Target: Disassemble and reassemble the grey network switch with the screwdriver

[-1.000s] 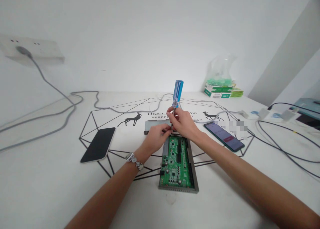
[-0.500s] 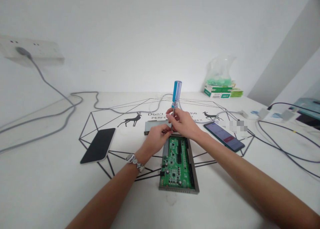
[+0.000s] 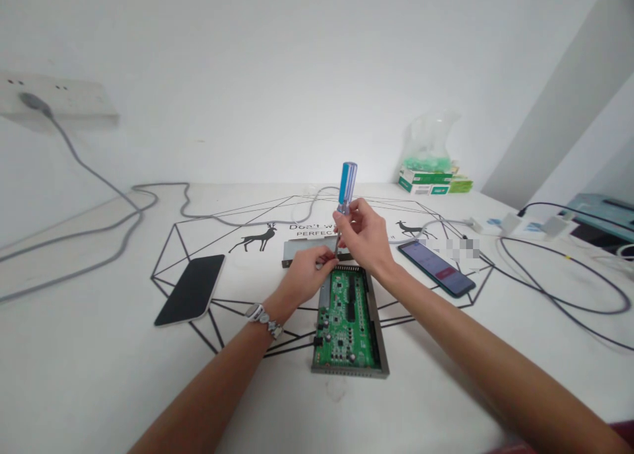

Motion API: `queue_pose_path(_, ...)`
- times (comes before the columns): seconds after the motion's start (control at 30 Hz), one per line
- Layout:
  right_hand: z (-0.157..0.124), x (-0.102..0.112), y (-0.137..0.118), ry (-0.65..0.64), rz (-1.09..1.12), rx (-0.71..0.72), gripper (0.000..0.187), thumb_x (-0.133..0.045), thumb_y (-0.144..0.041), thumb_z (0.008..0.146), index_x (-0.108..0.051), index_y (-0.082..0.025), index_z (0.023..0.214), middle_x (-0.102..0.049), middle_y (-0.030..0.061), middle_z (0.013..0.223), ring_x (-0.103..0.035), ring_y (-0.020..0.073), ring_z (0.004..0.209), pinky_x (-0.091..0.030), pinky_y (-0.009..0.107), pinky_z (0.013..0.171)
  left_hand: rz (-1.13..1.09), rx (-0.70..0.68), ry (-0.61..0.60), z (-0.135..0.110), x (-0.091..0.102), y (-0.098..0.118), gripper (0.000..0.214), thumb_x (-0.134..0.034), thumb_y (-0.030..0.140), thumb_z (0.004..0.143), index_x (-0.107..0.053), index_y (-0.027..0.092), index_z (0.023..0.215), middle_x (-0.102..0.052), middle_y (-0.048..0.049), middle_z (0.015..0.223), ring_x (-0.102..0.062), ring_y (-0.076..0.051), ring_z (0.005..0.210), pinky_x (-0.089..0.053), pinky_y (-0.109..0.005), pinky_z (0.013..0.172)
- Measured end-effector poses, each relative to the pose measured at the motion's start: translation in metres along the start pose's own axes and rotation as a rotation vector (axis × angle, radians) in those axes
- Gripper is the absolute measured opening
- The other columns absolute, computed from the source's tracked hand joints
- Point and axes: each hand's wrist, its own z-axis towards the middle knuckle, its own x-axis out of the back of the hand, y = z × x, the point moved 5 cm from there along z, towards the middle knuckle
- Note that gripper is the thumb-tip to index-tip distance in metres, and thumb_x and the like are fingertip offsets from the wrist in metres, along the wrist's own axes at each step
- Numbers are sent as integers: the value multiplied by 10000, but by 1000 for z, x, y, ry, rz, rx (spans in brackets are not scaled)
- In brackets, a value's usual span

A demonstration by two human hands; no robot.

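White desk (image 3: 109,375), head view | your right hand (image 3: 369,236): fingers clamped on screwdriver (image 3: 347,186), near-upright at far end of circuit board (image 3: 341,323) | left hand (image 3: 308,272) by its tip, finger grip unclear | tilting could make you slip, gouging circuit board

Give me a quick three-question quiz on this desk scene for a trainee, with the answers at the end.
1. Which hand is nearer the handle of the screwdriver? A: left. B: right.
2. True or false: the screwdriver lies flat.
3. Fill in: the lit phone lies to the ____ of the green circuit board.

Key: 1. B, the right hand. 2. False; it stands nearly upright. 3. Right.
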Motion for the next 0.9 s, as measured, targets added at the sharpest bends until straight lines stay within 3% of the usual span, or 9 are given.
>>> queue_pose_path(0.23,0,-4,2,-43,55,11,289,-534,-518,927,-430,-250,908,-607,-14,730,-553,125,614,-421,233,528,22,-49,-47,-1,-4,2,190,-509,274,958,-645,155,898,-711,-57,859,-648,-196,794,-476,-289,683)
queue_pose_path(0.47,-3,-7,2,-11,79,30,283,-513,-518,942,-440,-248,903,-579,-25,710,-483,116,581,-396,239,533,84,-55,-117,0,-4,1,297,-475,311,983,-696,152,865,-709,-49,787,-632,-197,740,-446,-298,675)
queue_pose_path(0.7,-3,-8,0,-71,173,34,314,-510,-547,941,-430,-246,900,-582,-23,708,-514,118,585,-419,239,544,64,-84,-135,-4,-3,3,281,-484,305,977,-718,166,909,-736,-45,827,-645,-196,747,-460,-296,684)
queue_pose_path(0.9,-3,-9,3,-110,207,24,348,-494,-583,936,-470,-236,942,-590,-25,716,-486,103,548,-421,227,518,11,-73,-174,-2,3,-12,169,-589,206,863,-729,186,955,-762,-49,886,-680,-191,770,-524,-295,724)
